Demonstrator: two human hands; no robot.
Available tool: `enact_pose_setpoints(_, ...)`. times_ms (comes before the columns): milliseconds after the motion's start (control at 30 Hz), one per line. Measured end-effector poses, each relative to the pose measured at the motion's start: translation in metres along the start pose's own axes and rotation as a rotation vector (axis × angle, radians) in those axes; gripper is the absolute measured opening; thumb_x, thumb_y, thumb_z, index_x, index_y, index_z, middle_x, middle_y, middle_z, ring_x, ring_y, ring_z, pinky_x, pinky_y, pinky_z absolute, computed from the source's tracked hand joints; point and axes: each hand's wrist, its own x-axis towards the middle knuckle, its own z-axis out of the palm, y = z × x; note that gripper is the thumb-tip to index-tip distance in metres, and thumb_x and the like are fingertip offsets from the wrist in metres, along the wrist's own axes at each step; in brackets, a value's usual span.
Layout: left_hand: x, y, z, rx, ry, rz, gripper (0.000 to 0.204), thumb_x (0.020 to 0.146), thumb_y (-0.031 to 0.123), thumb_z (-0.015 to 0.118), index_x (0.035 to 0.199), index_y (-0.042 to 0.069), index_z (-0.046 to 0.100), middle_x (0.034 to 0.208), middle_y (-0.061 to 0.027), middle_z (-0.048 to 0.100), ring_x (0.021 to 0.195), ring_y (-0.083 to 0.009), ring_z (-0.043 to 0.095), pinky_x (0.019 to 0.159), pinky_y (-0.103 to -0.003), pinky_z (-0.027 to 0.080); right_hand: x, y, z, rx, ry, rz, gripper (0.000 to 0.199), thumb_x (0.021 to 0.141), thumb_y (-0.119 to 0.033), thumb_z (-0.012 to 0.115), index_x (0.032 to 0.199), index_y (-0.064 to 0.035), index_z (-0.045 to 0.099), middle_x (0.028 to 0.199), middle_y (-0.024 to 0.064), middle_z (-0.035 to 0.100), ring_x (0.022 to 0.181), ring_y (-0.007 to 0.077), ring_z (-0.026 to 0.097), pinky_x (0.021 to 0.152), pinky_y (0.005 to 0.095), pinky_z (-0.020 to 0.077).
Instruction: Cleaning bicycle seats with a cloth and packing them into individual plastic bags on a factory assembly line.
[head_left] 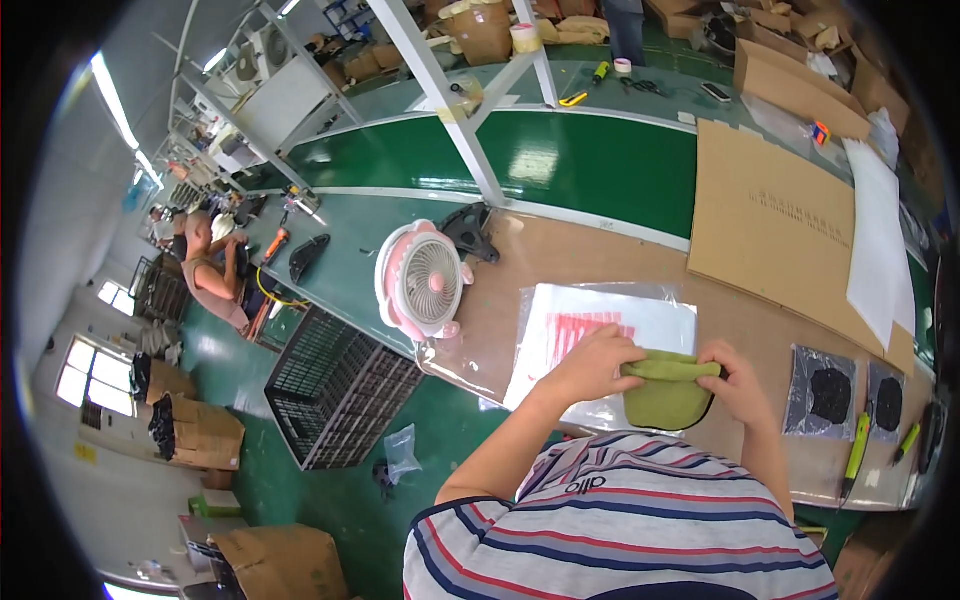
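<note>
An olive-green fabric piece [668, 402] with a rounded, dark-edged lower part is held close to my body over the workbench. Its upper edge is folded over in a thick roll. My left hand [596, 368] pinches the left end of that roll, and my right hand [740, 385] grips the right end. Under and beyond the fabric lies a stack of clear plastic bags [665, 318] on a white sheet. Several pinkish-red strips [575, 335] show there, just past my left fingers.
A pink-and-white fan [425, 280] stands left on the bench, beside a black plastic part [472, 235]. Right lie bagged black pieces [830, 388], a yellow-green cutter [856, 455] and a cardboard sheet [765, 220]. A black crate [335, 390] sits on the floor; a co-worker [212, 270] is farther left.
</note>
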Motion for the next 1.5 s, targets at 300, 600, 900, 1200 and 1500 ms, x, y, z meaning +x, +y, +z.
enact_pose_setpoints(300,0.018,-0.009,0.025,-0.48,-0.035,-0.338,0.019,0.074,0.013,0.07,0.088,0.002,0.061,0.117,-0.0115,0.043,0.105,-0.0248,0.049,0.085,-0.036,0.045,0.0,0.011,0.005,-0.02,0.105,0.002,0.02,0.067,0.004,0.061,0.085,-0.001,0.054,0.089,0.0065,0.049,0.086,0.019,0.05,0.077,0.0271,0.0391)
enact_pose_setpoints(600,0.015,0.008,0.028,-0.585,-0.044,-0.349,0.023,0.071,0.012,0.072,0.09,0.004,0.063,0.128,-0.0141,0.038,0.113,-0.0254,0.044,0.082,-0.032,0.046,-0.009,0.033,0.0,0.342,0.147,0.153,0.017,0.072,0.004,0.063,0.087,-0.0026,0.057,0.093,0.0018,0.052,0.089,0.0117,0.05,0.076,0.0235,0.0408)
enact_pose_setpoints(900,0.019,0.017,0.024,-0.439,-0.209,-0.36,0.023,0.076,0.016,0.068,0.09,0.0,0.062,0.108,-0.0119,0.056,0.084,-0.0223,0.057,0.074,-0.03,0.047,-0.017,0.044,0.003,0.497,0.139,0.218,0.015,0.074,0.001,0.063,0.087,-0.005,0.058,0.115,0.0069,0.054,0.101,0.0151,0.051,0.087,0.0269,0.04)
enact_pose_setpoints(1200,0.019,0.025,0.025,-0.6,-0.2,-0.34,0.021,0.079,0.011,0.066,0.094,-0.002,0.061,0.108,-0.008,0.057,0.086,-0.0142,0.054,0.072,-0.026,0.047,-0.021,0.059,0.007,0.641,0.068,0.247,0.013,0.074,-0.002,0.064,0.084,-0.0057,0.058,0.123,0.0083,0.051,0.101,0.0155,0.051,0.087,0.0277,0.0409)
enact_pose_setpoints(1500,0.014,0.038,0.02,-0.355,-0.132,-0.209,0.028,0.075,0.021,0.07,0.088,-0.003,0.061,0.115,-0.0185,0.054,0.101,-0.0332,0.054,0.086,-0.038,0.044,-0.02,0.037,0.002,0.359,0.111,0.147,0.016,0.069,0.007,0.063,0.077,-0.0031,0.053,0.096,0.0049,0.057,0.089,0.0142,0.053,0.079,0.0262,0.0428)
